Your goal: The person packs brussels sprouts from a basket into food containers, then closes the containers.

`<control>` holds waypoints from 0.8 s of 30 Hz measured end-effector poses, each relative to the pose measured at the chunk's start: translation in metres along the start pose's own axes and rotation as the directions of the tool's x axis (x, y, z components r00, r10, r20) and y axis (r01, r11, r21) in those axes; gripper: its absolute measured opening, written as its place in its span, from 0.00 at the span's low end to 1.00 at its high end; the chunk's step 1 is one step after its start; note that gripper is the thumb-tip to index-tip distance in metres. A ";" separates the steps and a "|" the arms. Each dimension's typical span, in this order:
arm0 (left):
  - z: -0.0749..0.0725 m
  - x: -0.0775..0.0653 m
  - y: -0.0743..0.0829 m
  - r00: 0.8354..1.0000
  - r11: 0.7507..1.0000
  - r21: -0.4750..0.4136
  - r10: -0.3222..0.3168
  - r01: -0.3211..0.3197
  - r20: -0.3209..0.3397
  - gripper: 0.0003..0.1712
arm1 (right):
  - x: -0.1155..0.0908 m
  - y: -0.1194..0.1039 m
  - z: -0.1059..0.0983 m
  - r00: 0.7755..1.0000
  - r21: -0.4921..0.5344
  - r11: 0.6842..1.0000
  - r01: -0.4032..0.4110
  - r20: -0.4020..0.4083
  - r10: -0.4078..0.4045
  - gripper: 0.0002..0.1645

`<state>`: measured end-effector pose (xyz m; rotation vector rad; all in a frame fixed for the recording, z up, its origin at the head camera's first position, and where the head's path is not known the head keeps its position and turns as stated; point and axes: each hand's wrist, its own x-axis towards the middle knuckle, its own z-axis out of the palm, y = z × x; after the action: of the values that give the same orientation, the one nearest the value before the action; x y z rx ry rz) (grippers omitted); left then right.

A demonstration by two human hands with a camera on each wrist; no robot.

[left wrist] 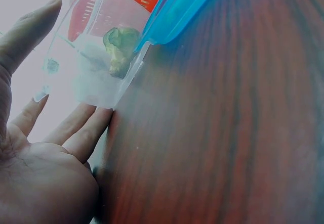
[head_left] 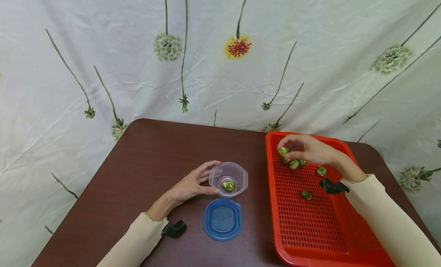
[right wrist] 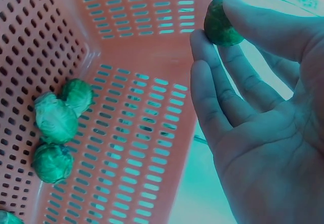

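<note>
My right hand (head_left: 311, 150) pinches a Brussels sprout (head_left: 283, 151) between thumb and fingertips over the far left corner of a red plastic basket (head_left: 270, 190). In the right wrist view the sprout (right wrist: 220, 24) is at the fingertips, above the basket wall. On the table, my left hand (head_left: 194, 184) holds a clear plastic container (head_left: 241, 182) from its left side, thumb at the near side and fingers round the back. One Brussels sprout (head_left: 228, 185) lies inside that container, and the left wrist view shows the sprout (left wrist: 120, 49) through its wall.
Several more Brussels sprouts (head_left: 294, 164) lie in the basket, mostly below the right hand, with one sprout (head_left: 305, 194) nearer its middle. A blue lid (head_left: 222, 220) rests on the brown table (head_left: 155, 152) just in front of the container. Behind the table hangs a floral cloth (head_left: 206, 67).
</note>
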<state>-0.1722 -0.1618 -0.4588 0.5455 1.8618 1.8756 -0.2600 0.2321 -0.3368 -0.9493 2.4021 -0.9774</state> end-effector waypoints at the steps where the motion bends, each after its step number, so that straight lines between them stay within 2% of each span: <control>1: 0.000 0.000 0.000 1.000 1.000 0.000 -0.003 0.003 -0.003 0.51 | 0.000 -0.002 0.000 1.000 0.000 1.000 -0.001 0.000 0.001 0.14; 10: 0.000 0.001 0.001 1.000 1.000 0.007 -0.010 0.010 -0.014 0.50 | 0.002 -0.012 0.001 0.999 -0.033 0.999 0.041 -0.030 -0.042 0.14; 18: 0.001 0.000 0.001 1.000 1.000 -0.003 0.006 -0.006 -0.001 0.50 | 0.007 -0.017 0.009 0.995 -0.012 0.995 0.104 -0.003 -0.104 0.15; 24: 0.001 -0.001 0.003 1.000 1.000 -0.001 0.001 -0.001 -0.003 0.50 | 0.011 -0.022 0.013 0.994 -0.008 0.994 0.112 0.007 -0.112 0.15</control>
<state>-0.1709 -0.1615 -0.4558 0.5431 1.8625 1.8791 -0.2503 0.2067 -0.3305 -1.0991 2.3712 -1.0032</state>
